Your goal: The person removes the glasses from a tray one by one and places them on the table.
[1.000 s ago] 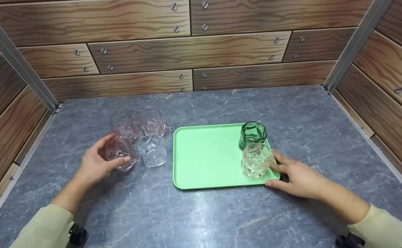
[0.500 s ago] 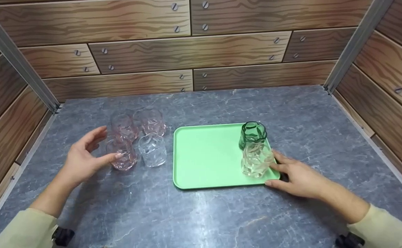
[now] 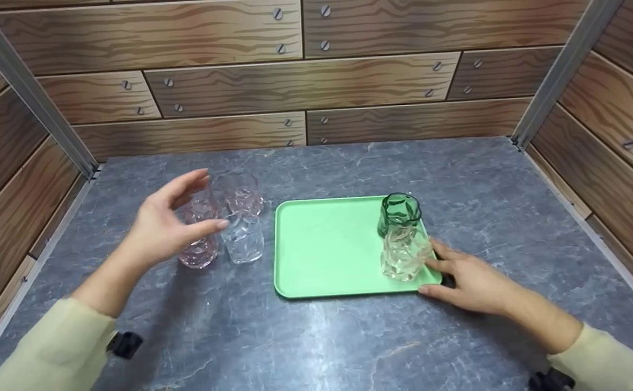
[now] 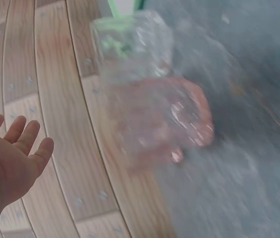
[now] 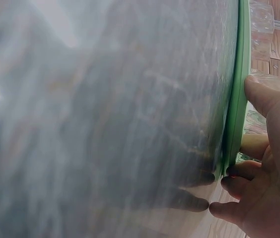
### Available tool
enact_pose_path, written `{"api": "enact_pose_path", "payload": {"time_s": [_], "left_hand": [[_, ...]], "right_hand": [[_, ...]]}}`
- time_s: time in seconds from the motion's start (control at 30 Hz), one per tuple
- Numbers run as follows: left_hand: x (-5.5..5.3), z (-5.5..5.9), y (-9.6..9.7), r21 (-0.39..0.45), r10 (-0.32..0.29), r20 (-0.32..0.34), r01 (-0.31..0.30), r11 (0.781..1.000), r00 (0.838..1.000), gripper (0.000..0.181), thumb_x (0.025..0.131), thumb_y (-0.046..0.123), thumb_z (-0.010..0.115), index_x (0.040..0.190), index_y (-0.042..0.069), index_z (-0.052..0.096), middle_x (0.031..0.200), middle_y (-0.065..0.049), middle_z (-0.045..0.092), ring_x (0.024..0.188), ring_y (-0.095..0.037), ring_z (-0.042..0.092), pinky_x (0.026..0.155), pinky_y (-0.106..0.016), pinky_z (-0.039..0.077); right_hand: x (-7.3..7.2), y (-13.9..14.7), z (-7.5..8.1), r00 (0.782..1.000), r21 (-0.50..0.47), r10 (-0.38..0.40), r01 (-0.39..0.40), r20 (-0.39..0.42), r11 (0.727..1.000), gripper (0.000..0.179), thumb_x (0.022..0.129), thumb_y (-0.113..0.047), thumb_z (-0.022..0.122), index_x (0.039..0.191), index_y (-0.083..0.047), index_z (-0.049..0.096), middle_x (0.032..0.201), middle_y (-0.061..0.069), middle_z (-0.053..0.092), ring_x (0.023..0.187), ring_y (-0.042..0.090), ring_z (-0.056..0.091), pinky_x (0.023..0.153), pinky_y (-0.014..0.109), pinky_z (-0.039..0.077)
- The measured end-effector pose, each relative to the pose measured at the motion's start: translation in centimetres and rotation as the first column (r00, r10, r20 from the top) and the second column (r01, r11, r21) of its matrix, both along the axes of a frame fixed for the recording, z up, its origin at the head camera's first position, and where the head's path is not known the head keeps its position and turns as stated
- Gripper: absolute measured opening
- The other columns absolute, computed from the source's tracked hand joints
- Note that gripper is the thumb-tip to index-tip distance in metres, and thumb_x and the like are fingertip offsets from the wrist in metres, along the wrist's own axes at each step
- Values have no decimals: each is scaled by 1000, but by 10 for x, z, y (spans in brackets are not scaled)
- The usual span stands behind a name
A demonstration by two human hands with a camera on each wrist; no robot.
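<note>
Left hand point(image 3: 162, 225) holds nothing, thumb and fingers spread near pink tumblers point(image 3: 199, 254). Right hand point(image 3: 474, 282) grips green tray point(image 3: 327, 250) at near right corner, likely steadying it. Green tumbler point(image 3: 399, 210), clear tumbler point(image 3: 402, 263) crowd tray's right edge, perhaps saving room leftward. Gap parts left rim from second clear tumbler point(image 3: 245, 243).

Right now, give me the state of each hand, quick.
Left hand: open, holding nothing, near a pink glass.
Right hand: open, touching the green tray at its near right corner.
</note>
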State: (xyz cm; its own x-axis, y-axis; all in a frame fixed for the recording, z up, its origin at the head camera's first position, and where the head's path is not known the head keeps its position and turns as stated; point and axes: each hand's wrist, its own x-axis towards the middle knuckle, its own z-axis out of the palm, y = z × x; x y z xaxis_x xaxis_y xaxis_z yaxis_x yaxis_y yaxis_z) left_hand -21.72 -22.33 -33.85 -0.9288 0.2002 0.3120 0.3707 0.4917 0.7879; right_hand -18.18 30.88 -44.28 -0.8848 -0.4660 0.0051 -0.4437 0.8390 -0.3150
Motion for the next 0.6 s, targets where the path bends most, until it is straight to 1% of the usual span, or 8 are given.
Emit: {"api": "enact_pose_path", "payload": {"time_s": [0.17,0.3,0.47,0.6], "left_hand": [[-9,5,33,-3,-80,-13,80,997,997,95,77,26,98,156,6,50,153,-10,58,142,-26,52,123,-44,36],[-12,7,59,6,-144,0,144,990,990,98,76,29,98,158,8,48,155,-7,56,143,-23,50,123,-43,36],[-14,4,94,25,-218,28,217,976,976,99,77,32,98,159,10,47,155,-4,55,143,-20,50,123,-41,35],[-16,-3,124,16,-268,44,267,963,962,98,77,34,97,158,9,48,154,-3,57,142,-20,51,123,-40,35]], "right_hand": [[1,1,1,1000,1,-3,3,-5,1000,82,98,-65,66,142,4,63,164,29,35,145,54,41,115,68,36],[0,0,1,1000,3,-1,1,-9,1000,82,98,-66,65,141,4,64,164,29,35,145,53,42,115,68,36],[0,0,-2,1000,12,-10,10,1,1000,84,97,-67,64,143,3,63,165,28,34,146,53,40,117,68,35],[0,0,-1,1000,4,-3,3,-8,1000,82,98,-66,65,142,4,63,164,29,35,146,53,40,116,68,35]]}}
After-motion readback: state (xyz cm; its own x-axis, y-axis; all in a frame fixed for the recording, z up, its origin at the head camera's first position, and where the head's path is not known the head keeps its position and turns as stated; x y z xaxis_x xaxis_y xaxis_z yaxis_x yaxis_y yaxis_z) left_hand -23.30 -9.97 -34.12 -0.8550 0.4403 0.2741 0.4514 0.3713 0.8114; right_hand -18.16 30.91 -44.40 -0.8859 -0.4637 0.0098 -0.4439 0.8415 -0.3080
